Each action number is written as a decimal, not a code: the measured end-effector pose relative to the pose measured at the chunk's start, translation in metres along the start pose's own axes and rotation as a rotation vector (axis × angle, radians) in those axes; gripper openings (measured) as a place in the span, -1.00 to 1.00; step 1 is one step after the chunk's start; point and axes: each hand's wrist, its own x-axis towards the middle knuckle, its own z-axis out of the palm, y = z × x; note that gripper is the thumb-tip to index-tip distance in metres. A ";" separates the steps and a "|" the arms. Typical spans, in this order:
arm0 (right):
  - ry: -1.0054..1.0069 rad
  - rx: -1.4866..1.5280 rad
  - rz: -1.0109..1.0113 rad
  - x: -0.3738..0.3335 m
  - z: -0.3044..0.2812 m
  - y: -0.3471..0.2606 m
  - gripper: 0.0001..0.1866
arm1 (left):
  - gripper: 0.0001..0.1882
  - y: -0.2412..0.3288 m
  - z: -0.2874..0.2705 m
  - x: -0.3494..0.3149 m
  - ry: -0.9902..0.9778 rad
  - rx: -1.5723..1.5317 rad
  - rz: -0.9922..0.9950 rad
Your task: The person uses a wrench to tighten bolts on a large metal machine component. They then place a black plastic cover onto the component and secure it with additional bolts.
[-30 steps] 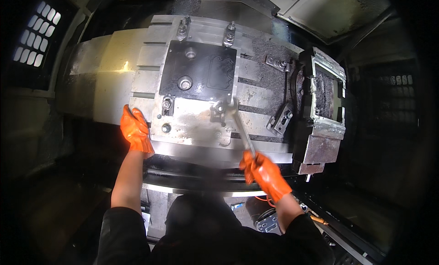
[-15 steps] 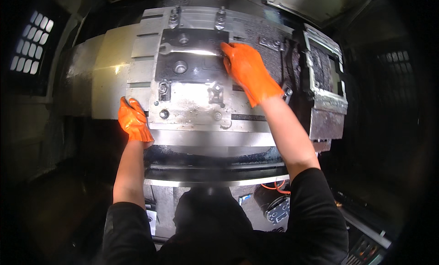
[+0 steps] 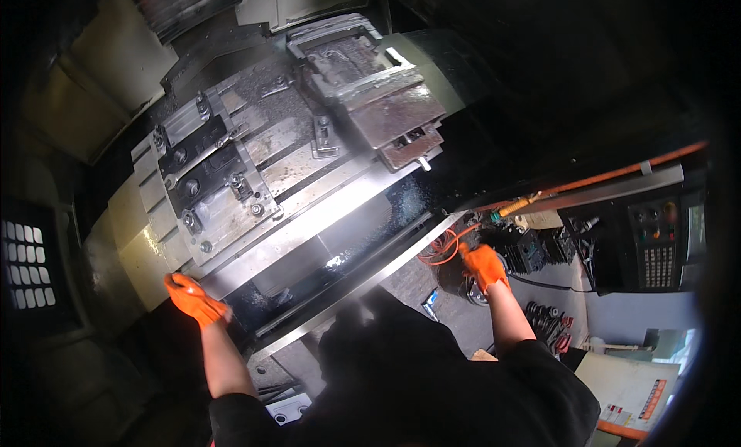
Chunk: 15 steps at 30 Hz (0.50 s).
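Observation:
My left hand [image 3: 197, 299], in an orange rubber glove, rests at the front left corner of the machine table [image 3: 231, 271], its fingers stretched out and holding nothing visible. My right hand [image 3: 485, 268], gloved alike, hangs off the table over the floor, near a coiled orange hose [image 3: 444, 249]. Its fingers look loosely apart, with nothing visible in them. A wrench [image 3: 202, 158] lies across the dark metal plate [image 3: 206, 172] on the table, away from both hands. Bolted clamps [image 3: 240, 186] stand around the plate, which has round holes.
A rusty, block-shaped vise or fixture [image 3: 397, 111] stands at the table's right end. Beyond the front edge are black tool holders [image 3: 532, 250], an air gun [image 3: 513, 206] with a yellow grip and a control panel [image 3: 656, 235]. A white cart or cabinet [image 3: 625, 385] stands lower right.
My right hand has left the wrench and moved off the table, to the right and toward me. The view has turned right, and the wrench stays on the plate. My left hand remains by the table's edge.

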 end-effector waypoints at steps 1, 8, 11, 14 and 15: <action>0.067 0.102 0.008 0.010 -0.008 0.020 -0.30 | -0.58 0.020 0.010 -0.043 0.006 -0.460 -0.157; 0.282 0.617 -0.248 0.178 0.005 0.077 -0.71 | -0.56 -0.189 -0.153 -0.086 -0.385 0.432 -0.068; 0.313 0.811 -0.252 0.130 -0.030 0.036 -0.88 | -0.40 -0.198 -0.181 -0.147 -0.415 0.352 -0.510; 0.428 0.726 -0.604 0.135 -0.037 0.058 -0.89 | -0.32 -0.158 -0.171 -0.205 -0.230 0.382 -0.626; 0.383 0.586 -0.586 0.072 -0.040 0.021 -0.93 | -0.30 -0.165 -0.188 -0.204 -0.168 0.162 -0.630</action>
